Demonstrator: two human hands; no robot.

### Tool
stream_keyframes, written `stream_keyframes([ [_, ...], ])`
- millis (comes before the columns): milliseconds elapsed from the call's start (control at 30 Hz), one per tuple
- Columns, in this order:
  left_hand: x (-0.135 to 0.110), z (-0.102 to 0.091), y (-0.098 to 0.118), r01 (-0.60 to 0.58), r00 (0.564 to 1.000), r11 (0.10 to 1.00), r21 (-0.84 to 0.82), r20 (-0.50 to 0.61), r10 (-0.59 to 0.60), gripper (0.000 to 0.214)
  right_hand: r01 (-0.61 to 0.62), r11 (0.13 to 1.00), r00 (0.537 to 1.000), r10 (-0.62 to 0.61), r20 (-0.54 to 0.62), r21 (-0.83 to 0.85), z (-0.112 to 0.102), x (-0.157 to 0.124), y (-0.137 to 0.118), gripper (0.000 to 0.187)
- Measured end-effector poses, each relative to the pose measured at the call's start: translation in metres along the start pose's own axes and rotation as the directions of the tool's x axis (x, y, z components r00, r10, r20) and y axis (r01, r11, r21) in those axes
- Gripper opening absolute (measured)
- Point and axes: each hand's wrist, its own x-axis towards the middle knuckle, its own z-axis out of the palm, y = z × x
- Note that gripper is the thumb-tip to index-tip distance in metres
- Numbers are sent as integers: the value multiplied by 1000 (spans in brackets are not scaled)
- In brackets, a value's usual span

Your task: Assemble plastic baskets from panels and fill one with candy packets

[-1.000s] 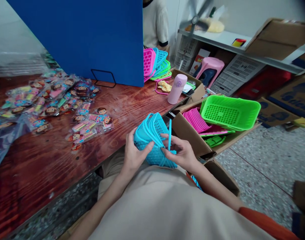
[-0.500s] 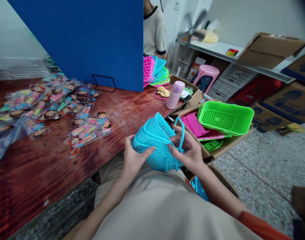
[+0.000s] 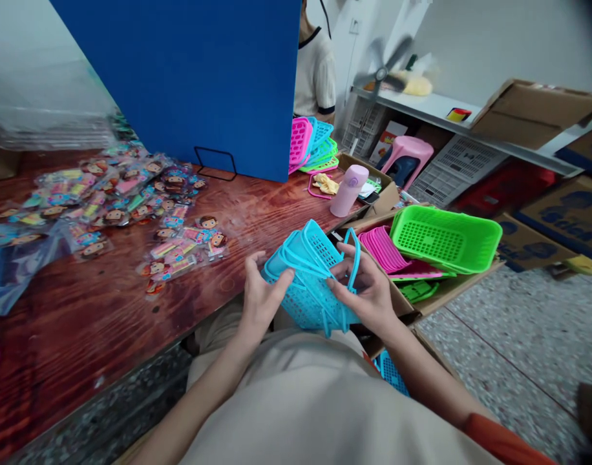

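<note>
- A stack of nested blue mesh baskets [image 3: 300,300] is held tilted above the lap, just beside the front edge of the reddish wooden worktop [image 3: 179,342].
- The baskets' left side is clasped by the left hand [image 3: 260,294]; its grip is closed, with the thumb laid over the near side and the fingers mostly hidden.
- The rim on the other side is pinched in the grip of the right hand [image 3: 366,287], between thumb and fingertips, while a raised blue handle [image 3: 357,258] is looped across its bent fingers.
- Near the right hand, a cardboard box [image 3: 463,285] is filled with a row of pink plastic pieces [image 3: 380,248], with a bright green basket [image 3: 473,248] set on top.
- A lilac tumbler [image 3: 349,190] is stood near the worktop's edge.
- At the left, clear packets with printed cartoon figures [image 3: 116,194] are heaped on the worktop.
- Behind them, a large blue panel [image 3: 189,77] is stood upright, and a co-worker in a pale top [image 3: 318,74] is partly hidden by it.
</note>
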Motion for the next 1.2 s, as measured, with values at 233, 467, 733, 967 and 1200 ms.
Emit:
stream_keyframes([
  [233,15,0,19,-137,989,990,-19,-53,136,53,-5,1000,999,5,38,6,-3,16,-11,58],
  [467,42,2,45,-241,968,969,-61,-85,235,50,127,989,991,-123,55,-79,-9,43,-30,63],
  [733,66,-1,47,-259,954,965,-30,-164,251,52,106,970,972,-54,230,-217,-9,53,-35,97],
  [967,73,-13,54,-277,944,961,23,-182,277,49,46,980,968,4,252,-193,-1,51,-29,107],
  [1200,80,-23,58,-312,928,943,120,-175,329,50,59,991,952,-19,305,-124,3,55,-34,95],
])
